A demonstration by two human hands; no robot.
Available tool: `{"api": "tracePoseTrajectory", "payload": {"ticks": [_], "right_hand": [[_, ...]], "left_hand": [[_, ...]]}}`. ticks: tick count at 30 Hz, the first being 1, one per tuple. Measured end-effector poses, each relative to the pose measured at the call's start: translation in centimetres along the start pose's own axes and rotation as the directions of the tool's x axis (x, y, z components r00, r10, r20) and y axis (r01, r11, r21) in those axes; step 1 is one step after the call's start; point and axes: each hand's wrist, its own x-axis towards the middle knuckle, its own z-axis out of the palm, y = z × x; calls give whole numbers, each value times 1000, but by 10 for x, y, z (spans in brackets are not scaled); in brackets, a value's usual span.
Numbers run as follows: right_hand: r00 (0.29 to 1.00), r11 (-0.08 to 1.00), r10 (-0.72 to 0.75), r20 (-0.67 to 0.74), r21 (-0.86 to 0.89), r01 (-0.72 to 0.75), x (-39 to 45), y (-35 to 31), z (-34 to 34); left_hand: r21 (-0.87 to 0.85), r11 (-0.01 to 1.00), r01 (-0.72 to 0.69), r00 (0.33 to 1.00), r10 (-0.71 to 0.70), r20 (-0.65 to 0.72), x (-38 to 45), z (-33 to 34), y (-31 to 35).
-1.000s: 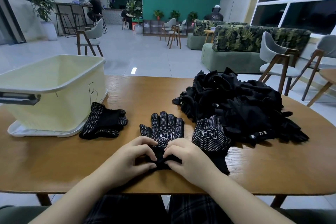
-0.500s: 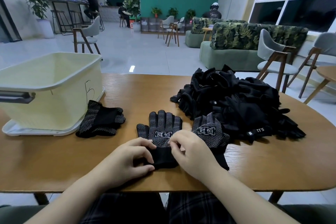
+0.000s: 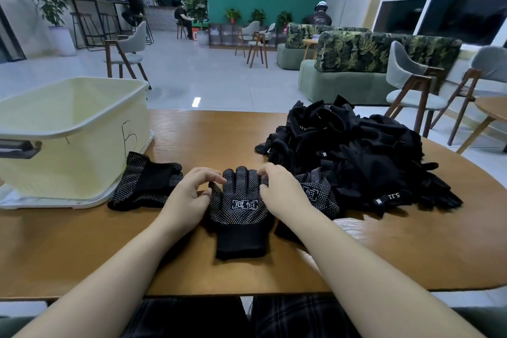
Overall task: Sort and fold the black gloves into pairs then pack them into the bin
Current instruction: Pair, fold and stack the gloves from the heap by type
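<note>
Both hands pinch the fingertips of a dotted black glove (image 3: 241, 208) flat on the tabletop (image 3: 82, 250): left hand (image 3: 189, 195) on its left edge, right hand (image 3: 279, 189) on its right.

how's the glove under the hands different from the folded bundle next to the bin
The glove under the hands lies flat and spread, its fingers pointing away; the folded bundle is doubled over into a compact packet.
The flat glove shows a white boxed logo; none shows on the bundle.
The left hand and right hand pinch the flat glove's fingertips; the bundle lies untouched beside the bin.
Both are black with white grip dots.
</note>
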Motion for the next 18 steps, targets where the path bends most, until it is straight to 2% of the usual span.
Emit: {"api": "tracePoseTrajectory", "payload": {"ticks": [6,10,13,18], "right_hand": [[998,999,-3,-60,33,5,-2,7,7],[995,1000,-16,-95,-7,15,-4,9,10],[997,999,-20,-72,-47,17,-2,10,11],[986,988,-61,-158,-148,37,5,3,9]], "left_hand": [[112,994,-12,996,2,94,5,4,3],[177,984,-1,990,-24,139,7,5,2],[219,976,15,993,-41,113,8,7,-1],[226,972,59,998,-64,17,5,9,-5]]}}
